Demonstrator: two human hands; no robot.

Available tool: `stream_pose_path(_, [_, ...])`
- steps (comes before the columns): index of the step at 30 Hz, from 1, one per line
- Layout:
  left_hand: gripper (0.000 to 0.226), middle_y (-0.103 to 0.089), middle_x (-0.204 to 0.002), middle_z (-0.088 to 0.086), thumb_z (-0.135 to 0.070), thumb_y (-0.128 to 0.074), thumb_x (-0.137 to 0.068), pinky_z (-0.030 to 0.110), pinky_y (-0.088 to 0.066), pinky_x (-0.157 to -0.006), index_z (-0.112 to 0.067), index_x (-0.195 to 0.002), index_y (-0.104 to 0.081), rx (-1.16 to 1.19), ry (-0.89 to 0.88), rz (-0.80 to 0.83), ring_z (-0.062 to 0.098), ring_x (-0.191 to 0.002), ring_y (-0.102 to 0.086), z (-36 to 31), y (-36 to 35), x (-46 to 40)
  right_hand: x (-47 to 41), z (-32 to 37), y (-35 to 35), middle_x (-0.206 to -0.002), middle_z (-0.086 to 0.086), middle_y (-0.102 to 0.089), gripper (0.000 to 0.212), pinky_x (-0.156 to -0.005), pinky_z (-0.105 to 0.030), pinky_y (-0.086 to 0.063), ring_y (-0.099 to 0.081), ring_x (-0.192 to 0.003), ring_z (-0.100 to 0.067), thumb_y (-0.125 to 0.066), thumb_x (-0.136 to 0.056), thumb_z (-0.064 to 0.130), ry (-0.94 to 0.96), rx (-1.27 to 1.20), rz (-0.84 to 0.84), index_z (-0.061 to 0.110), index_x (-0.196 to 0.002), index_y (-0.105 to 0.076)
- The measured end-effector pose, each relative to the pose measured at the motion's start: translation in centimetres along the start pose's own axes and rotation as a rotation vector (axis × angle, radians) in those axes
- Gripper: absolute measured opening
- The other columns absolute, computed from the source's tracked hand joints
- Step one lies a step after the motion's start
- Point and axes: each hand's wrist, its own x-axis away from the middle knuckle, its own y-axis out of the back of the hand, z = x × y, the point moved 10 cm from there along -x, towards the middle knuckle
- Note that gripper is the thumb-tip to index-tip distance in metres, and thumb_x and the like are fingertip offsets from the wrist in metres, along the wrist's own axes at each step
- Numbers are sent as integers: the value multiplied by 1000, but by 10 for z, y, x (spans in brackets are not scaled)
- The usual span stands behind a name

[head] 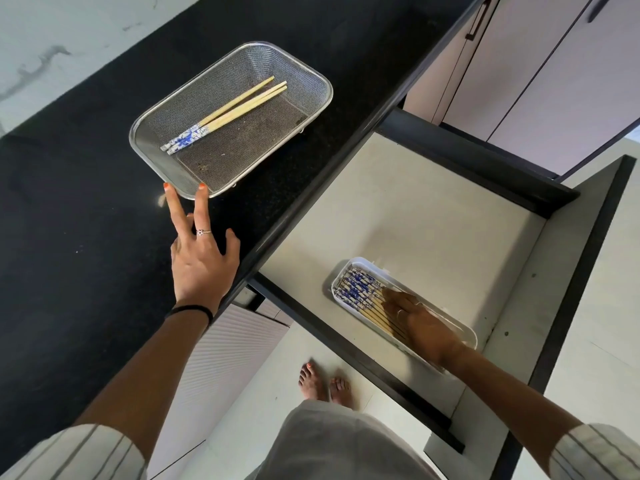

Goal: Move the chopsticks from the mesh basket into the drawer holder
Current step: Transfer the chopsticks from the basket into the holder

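Observation:
A steel mesh basket [313,83] sits on the black counter. In it lie three chopsticks [239,107] with bamboo shafts and blue-and-white patterned ends. My left hand [202,258] rests on the counter just below the basket, fingers spread, two fingertips touching its near rim. In the pulled-out drawer stands a white oblong holder [464,329] filled with several matching chopsticks [356,289]. My right hand [420,322] lies flat on the bamboo ends of those chopsticks inside the holder, covering its right half.
The black counter [86,220] ends at an edge running diagonally above the open drawer [415,216], whose pale floor is bare around the holder. Dark drawer walls frame it. Pink cabinet doors [540,74] stand at the upper right. My bare feet [323,382] are on the floor below.

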Motion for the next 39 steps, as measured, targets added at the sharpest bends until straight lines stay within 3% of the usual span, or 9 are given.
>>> stream_pose_path(5, [76,6,-164,12,-23,-57,-95,55,-48,-90,-29,-156,-12,2,2,-1,44,-109,-56,1,0,0,-3,5,-3,-160,-1,-7,49,-120,-24,-12,-9,-147,-19,-40,-96,2,21,49,1,9,-144,-34])
stream_pose_path(9, [75,5,-164,14,-23,-57,-95,55,-48,-88,-27,-156,-14,2,-14,-9,43,-107,-57,0,0,1,-3,4,-6,-161,-2,-1,54,-121,-28,-11,0,-148,-19,-41,-95,1,28,83,37,11,-146,-28])
stream_pose_path(13, [75,5,-164,13,-23,-56,-95,55,-49,-87,-28,-156,-13,6,-22,-16,45,-105,-58,1,0,0,-4,4,-6,-161,-1,2,54,-120,-30,-15,-3,-147,-20,-37,-97,2,35,75,65,10,-148,-22])
stream_pose_path(19, [75,5,-164,14,-24,-56,-94,54,-49,-86,-28,-156,-13,-2,-19,-18,47,-107,-58,1,0,0,5,14,-1,-158,16,-5,58,-120,-24,-13,-7,-146,-6,-37,-101,11,198,16,42,32,-150,-14])
stream_pose_path(26, [75,5,-164,15,-24,-56,-94,55,-50,-84,-26,-156,-14,-10,-28,-28,47,-105,-59,0,0,-1,5,1,-7,-159,11,7,63,-120,-31,-21,-2,-148,-11,-36,-102,18,221,118,125,30,-150,3])
stream_pose_path(32, [76,6,-164,13,-24,-57,-93,55,-50,-86,-28,-156,-14,-9,-19,-33,49,-106,-59,1,0,-1,6,8,-7,-155,18,2,66,-118,-23,-11,-15,-146,-10,-41,-100,12,246,69,75,34,-148,-1])
stream_pose_path(35, [77,7,-165,10,-24,-58,-93,54,-50,-87,-31,-155,-13,-7,-2,-33,47,-106,-59,0,1,-1,7,15,9,-153,33,-4,59,-118,-18,-17,-18,-143,0,-36,-102,20,253,-26,41,51,-144,-9])
stream_pose_path(37, [78,7,-165,11,-24,-60,-92,53,-51,-87,-29,-155,-14,-11,6,-36,47,-106,-59,0,3,-1,7,23,36,-145,46,-13,67,-109,-5,-22,-31,-138,-1,-42,-98,14,228,-81,-48,62,-137,-17])
stream_pose_path(39, [78,7,-165,13,-23,-60,-93,51,-51,-88,-28,-156,-15,-8,14,-31,44,-108,-59,-1,3,0,10,40,82,-150,30,-25,69,-108,-14,-33,-44,-131,-12,-48,-91,11,252,-55,-238,49,-143,-21])
